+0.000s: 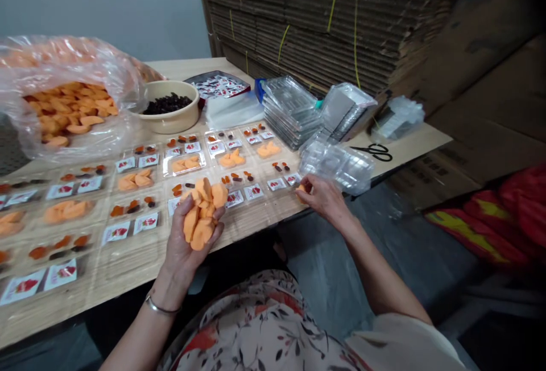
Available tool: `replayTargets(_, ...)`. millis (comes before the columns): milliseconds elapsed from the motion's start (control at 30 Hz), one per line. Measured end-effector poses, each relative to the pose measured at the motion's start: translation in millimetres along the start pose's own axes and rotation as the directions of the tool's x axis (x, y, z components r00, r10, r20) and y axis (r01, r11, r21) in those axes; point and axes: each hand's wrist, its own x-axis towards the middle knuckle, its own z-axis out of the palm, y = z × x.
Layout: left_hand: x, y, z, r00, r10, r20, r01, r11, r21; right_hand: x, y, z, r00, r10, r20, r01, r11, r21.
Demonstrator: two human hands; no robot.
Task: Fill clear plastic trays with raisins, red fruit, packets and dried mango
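My left hand [187, 240] is palm up near the table's front edge, cupped round a handful of orange slices [202, 211]. My right hand [322, 196] reaches to the right end of the rows of clear trays [239, 189] and pinches one orange slice [302, 188] at a tray's edge. The trays hold orange slices, small dark and red pieces, and white-and-red sachets [147, 222].
A big plastic bag of orange slices [70, 106] lies at the back left. A beige bowl of dark pieces [170, 106] and a tray of sachets [219, 85] stand behind. Stacks of empty clear trays [294, 110], scissors [375, 152] and bundled cardboard [324, 12] fill the right.
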Motion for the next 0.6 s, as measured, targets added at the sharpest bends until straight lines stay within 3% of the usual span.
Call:
replayTargets(200,-6.9,-8.6,-1.4,0.996,-0.082,-0.021,0.083,0.996,0.023,-1.3,19.5,22.0,0.987,-0.144,0.067,0.145,0.989,-0.005)
replayTargets(300,-6.5,-15.6,-3.1,0.991,-0.131,0.008,0.130,0.991,0.024,-3.2,13.8,15.8,0.984,-0.173,0.030,0.171,0.983,0.065)
replayTargets(367,-5.5,-22.3,-3.4,0.982,-0.185,0.022,0.185,0.982,0.029,-6.4,-1.8,5.4,0.980,-0.197,-0.034,0.200,0.957,0.208)
replayTargets(433,-4.2,-30.1,-3.2,0.966,-0.257,0.038,0.255,0.966,0.043,-10.4,-24.2,-5.4,0.970,-0.242,-0.033,0.233,0.872,0.430)
replayTargets(500,-3.1,-37.9,-3.0,0.944,-0.325,0.051,0.322,0.945,0.065,-14.7,-47.6,-12.6,0.945,-0.323,0.042,0.226,0.743,0.630)
replayTargets(600,-2.5,-47.0,-4.0,0.932,-0.357,0.063,0.352,0.932,0.084,-20.4,-72.8,-12.3,0.911,-0.401,0.097,0.193,0.621,0.760)
